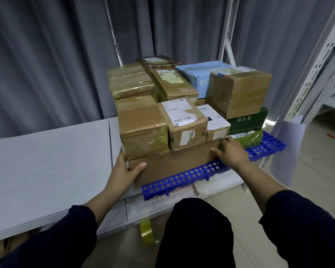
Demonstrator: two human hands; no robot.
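A large brown cardboard box (174,163) sits at the front of a blue perforated plastic pallet (201,172). Three smaller parcels ride on top of it: a taped brown box (143,130), a labelled box (186,124) and a white-topped box (214,120). My left hand (124,171) grips the big box's left front corner, thumb across the front face. My right hand (231,151) holds its right edge, fingers curled round the corner.
More parcels are stacked behind: a brown box (238,91), a blue package (197,74), a green box (246,120). Grey flat panels (46,167) lie left. A white metal rack (317,74) stands right. A yellow-green tape roll (146,230) lies on the floor. Grey curtain behind.
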